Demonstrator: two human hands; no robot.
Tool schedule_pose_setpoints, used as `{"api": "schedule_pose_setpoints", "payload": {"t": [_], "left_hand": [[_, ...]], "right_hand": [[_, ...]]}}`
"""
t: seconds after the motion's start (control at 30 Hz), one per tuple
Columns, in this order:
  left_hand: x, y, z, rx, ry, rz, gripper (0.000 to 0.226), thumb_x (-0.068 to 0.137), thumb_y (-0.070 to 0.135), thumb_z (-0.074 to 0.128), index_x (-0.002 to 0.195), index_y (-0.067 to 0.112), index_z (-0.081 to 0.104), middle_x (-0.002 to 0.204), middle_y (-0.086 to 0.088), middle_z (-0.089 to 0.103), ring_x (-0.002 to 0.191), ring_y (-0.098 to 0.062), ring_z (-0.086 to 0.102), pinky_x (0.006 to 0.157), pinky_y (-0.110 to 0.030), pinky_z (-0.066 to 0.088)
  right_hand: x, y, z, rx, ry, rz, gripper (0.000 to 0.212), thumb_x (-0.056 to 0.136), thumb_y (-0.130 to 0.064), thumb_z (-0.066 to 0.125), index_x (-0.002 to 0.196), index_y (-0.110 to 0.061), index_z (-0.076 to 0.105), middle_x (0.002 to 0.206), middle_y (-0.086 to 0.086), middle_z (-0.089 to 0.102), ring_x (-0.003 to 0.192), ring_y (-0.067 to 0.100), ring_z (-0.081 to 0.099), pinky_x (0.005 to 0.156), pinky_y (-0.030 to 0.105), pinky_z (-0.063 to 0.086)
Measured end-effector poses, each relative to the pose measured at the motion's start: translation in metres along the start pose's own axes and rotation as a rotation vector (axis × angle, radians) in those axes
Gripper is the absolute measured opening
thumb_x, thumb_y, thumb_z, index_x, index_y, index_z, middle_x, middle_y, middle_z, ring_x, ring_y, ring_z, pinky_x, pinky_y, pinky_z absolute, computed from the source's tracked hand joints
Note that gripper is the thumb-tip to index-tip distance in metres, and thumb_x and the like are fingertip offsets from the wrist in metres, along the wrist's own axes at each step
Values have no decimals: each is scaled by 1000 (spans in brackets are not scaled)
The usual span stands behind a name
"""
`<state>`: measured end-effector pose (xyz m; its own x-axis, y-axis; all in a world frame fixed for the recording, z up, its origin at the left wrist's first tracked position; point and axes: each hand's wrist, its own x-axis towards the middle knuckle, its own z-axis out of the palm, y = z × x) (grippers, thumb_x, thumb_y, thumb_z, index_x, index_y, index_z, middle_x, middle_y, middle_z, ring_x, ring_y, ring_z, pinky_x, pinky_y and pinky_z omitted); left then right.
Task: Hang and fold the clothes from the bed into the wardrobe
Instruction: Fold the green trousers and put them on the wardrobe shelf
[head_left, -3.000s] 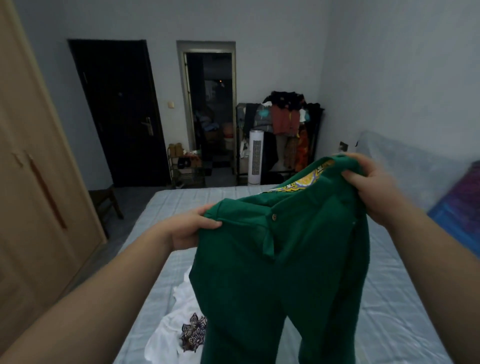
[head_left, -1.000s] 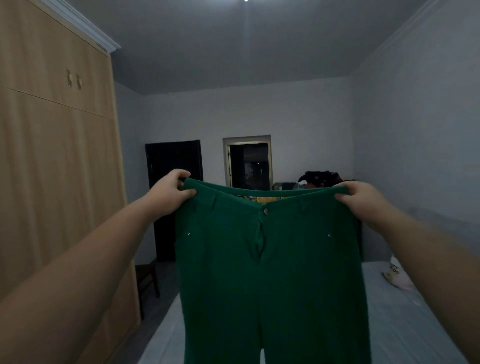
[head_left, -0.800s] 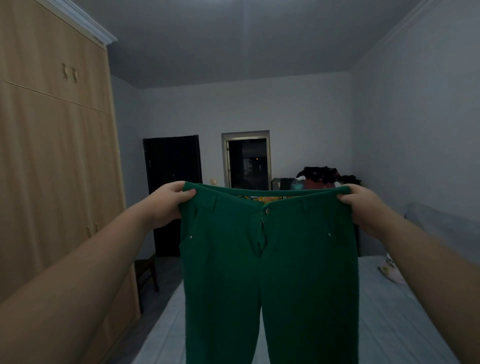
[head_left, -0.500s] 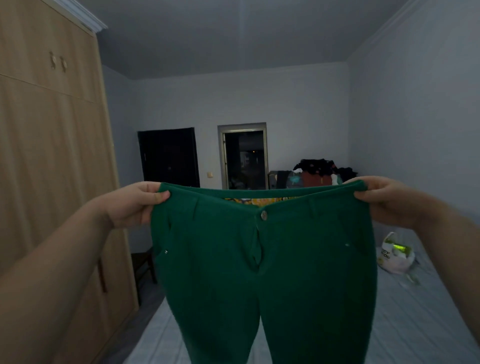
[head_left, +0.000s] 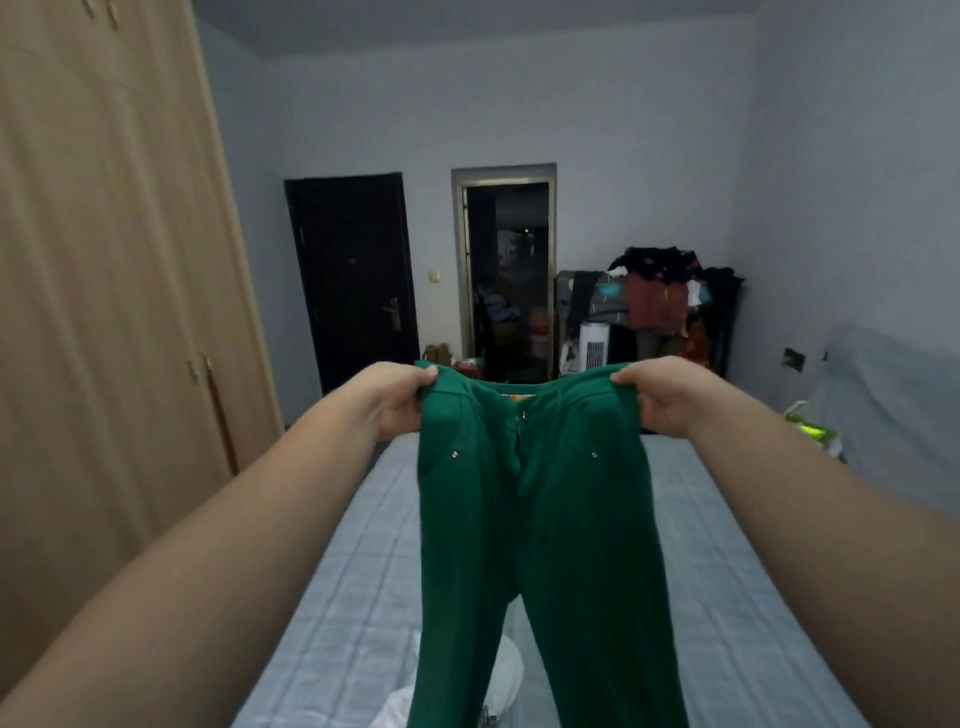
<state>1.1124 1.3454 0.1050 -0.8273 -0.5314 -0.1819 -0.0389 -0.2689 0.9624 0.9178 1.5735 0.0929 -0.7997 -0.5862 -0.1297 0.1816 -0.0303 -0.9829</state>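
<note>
Green trousers (head_left: 535, 530) hang upright in front of me, front side facing me, legs dropping out of the bottom of the view. My left hand (head_left: 397, 397) grips the left end of the waistband and my right hand (head_left: 662, 397) grips the right end. Below them lies the bed (head_left: 363, 587) with a pale blue checked sheet. A white garment (head_left: 506, 680) lies on the sheet behind the trouser legs, mostly hidden. The wooden wardrobe (head_left: 104, 312) fills the left side with its doors closed.
A black door (head_left: 353, 280) and an open doorway (head_left: 506, 275) stand in the far wall. A rack piled with clothes (head_left: 660, 306) and a white tower fan (head_left: 592, 353) are at the far right. A plastic bag (head_left: 810, 431) lies by the pillows at the right.
The view has tilted down from the ceiling toward the bed. My hands have lowered the trousers and drawn closer together, so the waistband is narrower than before.
</note>
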Motion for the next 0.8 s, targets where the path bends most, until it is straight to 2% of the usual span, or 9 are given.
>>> {"api": "schedule_pose_setpoints", "payload": {"t": [0.17,0.3,0.37,0.47,0.53,0.6,0.67,0.73,0.8], "left_hand": [[-16,-62,37,5,-86,143,28,105,12,46,121,-4,63,116,-23,70,105,-36,70,82,-44,61],[-18,-108,51,186,-15,252,25,104,15,50,115,3,69,107,-16,75,99,-31,73,91,-48,58],[-17,-124,53,316,22,292,22,102,20,54,114,13,71,102,-8,77,97,-25,73,92,-47,57],[-14,-140,52,483,33,381,20,90,32,70,110,33,71,95,12,76,89,-7,72,83,-34,60],[-12,-143,52,526,48,436,26,80,31,78,101,43,67,92,23,73,84,3,70,69,-17,57],[-7,-143,49,514,102,466,31,80,23,78,95,47,64,91,28,71,82,6,68,61,-10,52],[-1,-140,47,465,151,489,32,88,15,69,92,47,65,88,26,72,82,4,69,61,-10,52],[5,-135,43,391,149,485,35,94,8,60,94,43,67,90,20,74,85,1,70,66,-13,54],[9,-129,37,321,119,458,36,96,3,56,98,37,69,98,11,76,92,-8,72,75,-22,57]], "right_hand": [[-16,65,42,178,-157,-115,25,102,-4,44,113,8,63,104,25,72,91,34,74,69,39,61],[-28,108,59,63,-149,-217,25,103,-14,48,113,-3,68,103,17,75,98,33,72,86,46,58],[-33,120,64,78,-176,-207,28,104,-21,46,112,-7,69,106,13,75,103,28,72,86,39,57],[-41,133,67,241,-308,-96,43,108,-36,31,122,-13,65,118,4,73,112,13,67,83,23,56],[-42,137,62,280,-399,-69,54,107,-44,21,136,-14,57,133,2,65,125,12,59,98,27,50],[-40,136,56,277,-436,-70,61,106,-49,17,143,-13,50,141,1,58,132,13,52,112,33,39],[-37,133,50,255,-415,-97,60,106,-48,19,137,-12,55,136,-1,61,129,12,53,112,33,38],[-31,130,40,207,-351,-164,49,108,-40,26,123,-13,64,127,0,67,123,13,59,104,32,47],[-23,128,29,117,-158,-295,31,106,-21,41,109,-9,69,113,3,73,115,20,65,94,35,54]]}}
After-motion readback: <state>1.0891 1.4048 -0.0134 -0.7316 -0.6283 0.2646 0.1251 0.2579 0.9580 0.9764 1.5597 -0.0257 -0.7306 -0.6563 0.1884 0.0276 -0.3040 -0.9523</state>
